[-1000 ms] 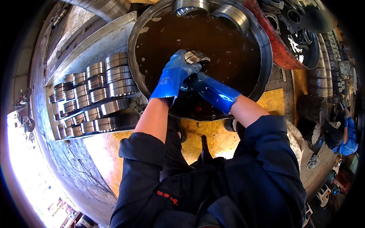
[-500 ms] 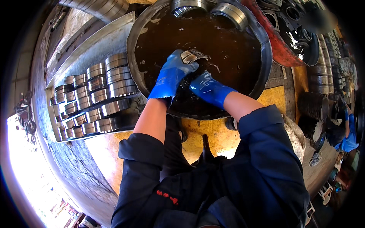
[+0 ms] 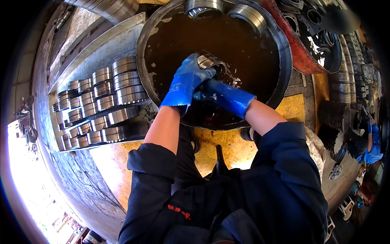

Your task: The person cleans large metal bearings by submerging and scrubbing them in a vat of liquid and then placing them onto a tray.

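Both of my hands wear blue rubber gloves over a round metal tub (image 3: pixel 285 61) of dark brown liquid. My left hand (image 3: pixel 187 79) is closed round a shiny steel bearing ring (image 3: pixel 207 61) and holds it tilted at the liquid's surface. Liquid streams off the ring's right side. Just below it, my right hand (image 3: pixel 227 96) reaches in from the right; its fingers are hidden behind the left glove and in the dark liquid. Two larger roller bearings, one upright-looking (image 3: pixel 204 5) and one tilted (image 3: pixel 248 17), rest at the tub's far rim.
Left of the tub, a metal tray (image 3: pixel 95 44) holds rows of stacked steel bearing rings (image 3: pixel 129 79). A red-edged container (image 3: pixel 290 44) with dark metal parts stands at the far right. Farther right, a person in blue (image 3: pixel 371 148) works. Yellow flooring (image 3: pixel 219 156) shows below the tub.
My right hand has moved up and left, closer to the left hand. The left hand and bearing ring have shifted slightly right, and a splash of liquid now trails from the ring.
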`<action>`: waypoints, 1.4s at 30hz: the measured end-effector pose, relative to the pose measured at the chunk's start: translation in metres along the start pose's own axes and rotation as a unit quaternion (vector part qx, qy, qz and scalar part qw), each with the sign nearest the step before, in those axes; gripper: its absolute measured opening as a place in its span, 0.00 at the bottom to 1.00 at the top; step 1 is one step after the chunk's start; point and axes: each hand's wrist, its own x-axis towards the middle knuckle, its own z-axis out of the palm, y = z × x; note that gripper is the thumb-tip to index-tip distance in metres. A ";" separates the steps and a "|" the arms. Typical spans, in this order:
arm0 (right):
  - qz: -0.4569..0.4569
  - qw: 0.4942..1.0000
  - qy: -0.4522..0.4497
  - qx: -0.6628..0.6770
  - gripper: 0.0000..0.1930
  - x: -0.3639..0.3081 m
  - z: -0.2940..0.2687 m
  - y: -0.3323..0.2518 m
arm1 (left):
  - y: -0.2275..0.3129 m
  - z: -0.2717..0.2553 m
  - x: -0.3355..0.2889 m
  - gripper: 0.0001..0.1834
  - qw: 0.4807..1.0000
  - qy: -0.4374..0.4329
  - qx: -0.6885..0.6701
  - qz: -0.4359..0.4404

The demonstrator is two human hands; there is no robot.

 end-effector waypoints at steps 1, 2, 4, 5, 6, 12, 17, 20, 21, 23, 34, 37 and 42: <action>-0.039 0.996 -0.001 0.077 0.19 0.011 0.008 0.004 | -0.003 -0.006 -0.003 0.35 1.000 0.005 0.004 -0.007; -0.070 0.986 -0.002 0.152 0.20 0.016 0.009 0.008 | -0.003 -0.008 -0.002 0.35 1.000 -0.010 0.008 -0.010; -0.075 0.997 0.004 0.026 0.20 0.026 0.013 0.017 | -0.001 -0.005 -0.001 0.35 0.999 -0.028 0.013 -0.012; -0.078 0.996 0.008 -0.038 0.20 0.030 0.013 0.015 | -0.001 -0.003 0.000 0.34 0.999 -0.024 0.031 0.001; -0.079 0.992 0.012 -0.101 0.20 0.032 0.011 0.015 | 0.001 -0.001 0.001 0.33 0.998 -0.020 0.049 0.014; 0.057 0.997 -0.002 -0.048 0.20 0.009 0.002 -0.005 | -0.023 0.003 0.014 0.39 0.998 -0.052 0.039 0.000; 0.185 0.967 0.135 0.115 0.18 0.021 0.016 -0.007 | -0.017 -0.003 0.011 0.31 0.998 -0.056 0.020 0.006; 0.148 0.975 0.134 0.099 0.18 0.021 0.011 -0.005 | -0.014 -0.006 0.012 0.30 0.997 -0.070 0.011 0.011; 0.139 0.977 0.128 0.097 0.18 0.018 0.009 -0.004 | -0.012 -0.006 0.012 0.30 0.997 -0.080 0.008 0.014; 0.110 0.985 0.097 0.087 0.17 0.010 0.003 -0.002 | -0.008 -0.009 0.008 0.30 0.997 -0.080 0.002 -0.002; -0.012 0.996 0.007 0.087 0.17 0.003 -0.015 -0.006 | -0.002 -0.007 0.009 0.31 0.994 -0.090 0.020 -0.054; 0.035 0.993 0.073 0.088 0.16 0.019 -0.002 -0.019 | -0.009 -0.006 0.007 0.29 0.999 -0.038 0.027 -0.018; 0.090 0.983 0.135 0.090 0.16 0.027 0.005 -0.017 | 0.010 -0.013 0.000 0.34 0.994 -0.070 0.040 -0.075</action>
